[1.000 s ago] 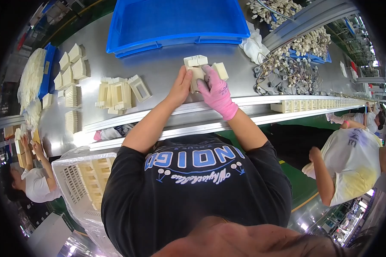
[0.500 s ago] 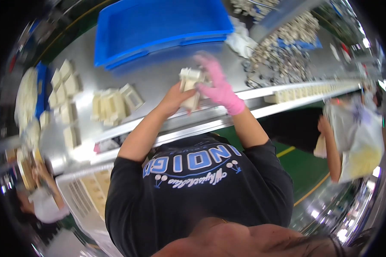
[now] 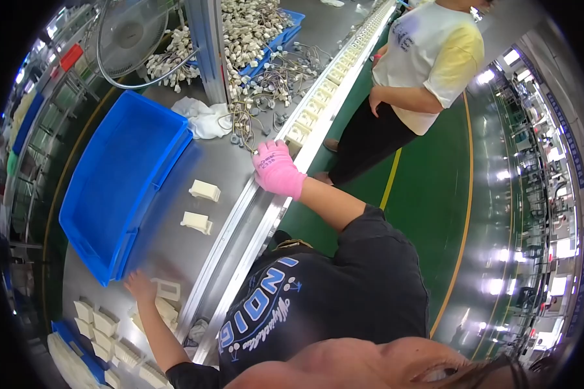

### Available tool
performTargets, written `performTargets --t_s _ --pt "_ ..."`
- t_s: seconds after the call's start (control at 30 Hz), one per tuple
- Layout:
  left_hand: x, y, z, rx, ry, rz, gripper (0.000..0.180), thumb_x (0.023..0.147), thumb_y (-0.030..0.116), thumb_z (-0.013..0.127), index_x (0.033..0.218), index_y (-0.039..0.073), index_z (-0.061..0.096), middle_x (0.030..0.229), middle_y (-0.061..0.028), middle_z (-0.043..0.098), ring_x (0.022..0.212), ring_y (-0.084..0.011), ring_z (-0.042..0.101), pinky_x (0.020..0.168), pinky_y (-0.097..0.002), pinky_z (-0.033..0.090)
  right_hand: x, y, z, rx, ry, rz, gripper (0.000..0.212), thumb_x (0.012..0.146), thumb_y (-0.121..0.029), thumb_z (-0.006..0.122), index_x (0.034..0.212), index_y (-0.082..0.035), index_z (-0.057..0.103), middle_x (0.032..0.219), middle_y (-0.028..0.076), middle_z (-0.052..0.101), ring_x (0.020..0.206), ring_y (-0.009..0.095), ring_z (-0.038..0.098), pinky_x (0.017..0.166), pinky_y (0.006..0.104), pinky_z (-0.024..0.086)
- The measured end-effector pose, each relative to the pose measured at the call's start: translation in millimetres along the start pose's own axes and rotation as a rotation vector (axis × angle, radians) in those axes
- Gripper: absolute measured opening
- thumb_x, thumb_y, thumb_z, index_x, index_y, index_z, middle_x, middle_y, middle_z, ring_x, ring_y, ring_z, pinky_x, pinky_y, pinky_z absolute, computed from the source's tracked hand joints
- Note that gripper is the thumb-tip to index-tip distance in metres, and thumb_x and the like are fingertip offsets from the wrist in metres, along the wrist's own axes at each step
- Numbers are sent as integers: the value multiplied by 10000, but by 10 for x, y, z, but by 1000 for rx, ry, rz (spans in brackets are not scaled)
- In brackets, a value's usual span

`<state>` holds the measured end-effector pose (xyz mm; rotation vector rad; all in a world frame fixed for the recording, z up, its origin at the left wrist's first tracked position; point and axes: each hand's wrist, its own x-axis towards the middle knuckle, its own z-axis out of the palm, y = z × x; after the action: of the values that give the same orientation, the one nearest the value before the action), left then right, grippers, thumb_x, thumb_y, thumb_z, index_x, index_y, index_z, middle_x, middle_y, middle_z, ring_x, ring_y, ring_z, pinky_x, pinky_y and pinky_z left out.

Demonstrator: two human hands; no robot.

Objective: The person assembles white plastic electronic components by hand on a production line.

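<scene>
My right hand (image 3: 278, 171), in a pink glove, is at the metal rail. Its fingers curl down beside the nearest cream housing (image 3: 296, 135) of a long row; what they hold, if anything, is hidden. My bare left hand (image 3: 139, 285) reaches over the table near the blue bin's lower corner, fingers stretched out and nothing visible in them. Beside it lie a cream rectangular frame (image 3: 169, 289) and a pile of cream parts, partly covered by my forearm. Two cream housings (image 3: 205, 190) (image 3: 196, 222) rest on the metal table between my hands.
A big blue bin (image 3: 126, 188) stands on the table. Behind it are a white cloth (image 3: 204, 118), a metal post (image 3: 207, 52), a fan (image 3: 131, 35) and heaped wired connectors (image 3: 256, 32). Several cream blocks (image 3: 104, 327) lie at lower left. A co-worker (image 3: 428, 58) stands across the rail.
My view has turned to the right. My hands have parted from the cream housing they held together; the right is at the rail, the left by the cream parts.
</scene>
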<state>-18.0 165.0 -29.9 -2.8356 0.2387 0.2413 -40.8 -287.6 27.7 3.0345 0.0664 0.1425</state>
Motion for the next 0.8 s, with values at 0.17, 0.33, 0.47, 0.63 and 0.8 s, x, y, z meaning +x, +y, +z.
performTargets --t_s 0.17,0.33,0.47,0.63,0.8 --pt "185 -253 604 152 -232 32 335 623 161 580 939 54 554 921 -144 578 917 -281 536 880 -455 298 456 -429 146 334 -165 -75 279 652 -220 559 885 -68 570 950 126 545 902 290 521 754 414 403" --pt "209 -140 514 -507 -81 79 207 624 125 600 801 31 547 846 -148 579 833 -292 553 744 -383 406 933 -927 361 290 -381 -154 315 687 -252 554 918 -41 518 954 151 556 917 297 546 720 401 440" --pt "16 172 -83 -971 118 15 300 610 24 595 904 32 534 861 -139 562 833 -282 537 749 -337 415 969 -1131 623 443 -255 -228 309 701 -278 550 892 -37 514 787 145 607 781 297 601 636 425 470" --pt "53 752 -386 -1526 562 54 493 604 -59 556 1073 75 478 1026 -67 494 982 -217 468 862 -307 366 925 -1143 630 411 -103 -282 304 739 -285 506 908 -39 446 867 197 566 803 344 560 677 423 452" --pt "108 1235 -466 -2066 317 -99 547 713 -71 479 1205 114 327 909 -75 474 723 -143 514 644 -271 435 953 -1190 880 226 -209 -374 356 731 -267 528 977 -42 403 877 194 535 819 336 554 686 419 454"
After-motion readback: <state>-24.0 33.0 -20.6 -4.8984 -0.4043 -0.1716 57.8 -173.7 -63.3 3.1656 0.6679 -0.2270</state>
